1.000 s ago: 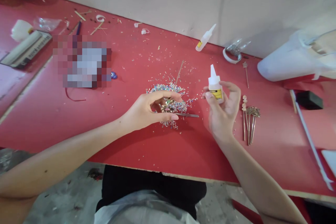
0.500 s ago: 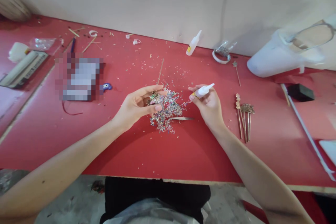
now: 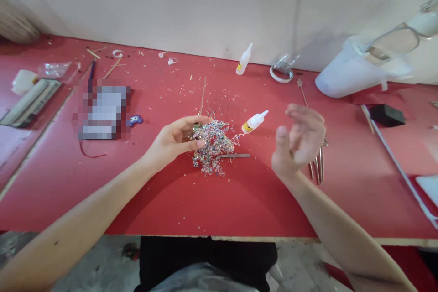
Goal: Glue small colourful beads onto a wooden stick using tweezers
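Observation:
My left hand (image 3: 168, 140) curves its fingers and thumb around the ornate head of a thin metal hair stick (image 3: 203, 93), whose shaft points away from me. Much of the head is hidden by the fingers. Just beyond the fingertips spreads a pile of tiny glittering rhinestones (image 3: 215, 139), with tweezers (image 3: 236, 155) lying at its near right side. A small white glue bottle (image 3: 253, 122) with a yellow label stands at the pile's right. Empty and slightly blurred, my right hand (image 3: 301, 141) is raised with fingers apart, in front of several metal hair sticks (image 3: 317, 169).
Another glue bottle (image 3: 244, 59) stands near the wall, left of a white roll (image 3: 281, 75) holding a small plastic bag. At right are a white bucket (image 3: 349, 68) and a black block (image 3: 387, 115). A knife box (image 3: 32, 102) and a blurred-out object (image 3: 104, 112) lie left.
My right hand has let go of the glue bottle, which now stands on the table, and has moved right, opening. My left hand still holds the hair stick. The view has shifted slightly.

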`<state>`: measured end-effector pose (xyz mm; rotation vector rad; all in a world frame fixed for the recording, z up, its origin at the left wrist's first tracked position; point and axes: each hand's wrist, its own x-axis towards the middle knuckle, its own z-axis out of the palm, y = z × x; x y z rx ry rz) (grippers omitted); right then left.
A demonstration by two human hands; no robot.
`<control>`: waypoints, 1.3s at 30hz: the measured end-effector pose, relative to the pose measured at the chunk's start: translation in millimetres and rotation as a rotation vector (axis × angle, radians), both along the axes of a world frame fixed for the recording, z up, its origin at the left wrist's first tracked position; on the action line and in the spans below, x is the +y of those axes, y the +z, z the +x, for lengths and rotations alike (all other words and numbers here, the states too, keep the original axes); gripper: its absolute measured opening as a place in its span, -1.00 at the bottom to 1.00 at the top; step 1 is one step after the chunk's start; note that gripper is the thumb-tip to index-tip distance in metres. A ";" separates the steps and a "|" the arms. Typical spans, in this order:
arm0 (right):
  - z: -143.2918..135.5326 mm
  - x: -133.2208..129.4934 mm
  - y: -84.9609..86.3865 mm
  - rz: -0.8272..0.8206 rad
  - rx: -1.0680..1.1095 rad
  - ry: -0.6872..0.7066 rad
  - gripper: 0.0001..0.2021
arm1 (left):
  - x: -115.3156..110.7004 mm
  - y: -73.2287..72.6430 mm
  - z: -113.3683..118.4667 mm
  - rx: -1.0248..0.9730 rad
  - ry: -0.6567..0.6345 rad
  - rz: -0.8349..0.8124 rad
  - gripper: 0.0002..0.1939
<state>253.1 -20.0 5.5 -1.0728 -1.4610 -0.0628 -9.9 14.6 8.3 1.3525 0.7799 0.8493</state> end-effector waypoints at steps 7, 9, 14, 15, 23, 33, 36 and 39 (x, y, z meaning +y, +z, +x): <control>-15.2 -7.4 -4.5 -0.273 -0.777 0.578 -0.89 | 2.1 -4.8 1.3 0.000 -0.007 -0.006 -0.51; -15.2 -5.4 -8.5 -0.333 -0.734 0.615 -0.86 | 2.4 -7.0 1.2 0.004 0.004 -0.009 -0.51; -10.9 -1.5 -11.1 -0.400 -0.751 0.647 -0.89 | 2.3 -8.8 1.3 0.000 -0.012 -0.021 -0.56; -10.7 -1.0 -11.5 -0.405 -0.750 0.656 -0.90 | 2.2 -8.6 1.2 -0.001 -0.019 -0.022 -0.56; -11.5 -0.4 -17.1 -0.358 -0.524 0.699 -0.85 | -0.4 -8.5 1.9 0.005 -0.078 -0.014 -0.42; -24.8 -12.3 -11.5 -0.304 -0.203 0.447 -0.77 | -17.0 -4.9 12.1 0.028 -0.122 -0.042 -0.47; -28.0 -14.6 -9.6 -0.298 -0.169 0.420 -0.80 | -21.5 -3.4 15.7 0.052 -0.078 -0.012 -0.48; -31.2 -17.1 -9.2 -0.311 -0.166 0.398 -0.81 | -25.0 -1.8 17.8 0.083 -0.067 0.006 -0.49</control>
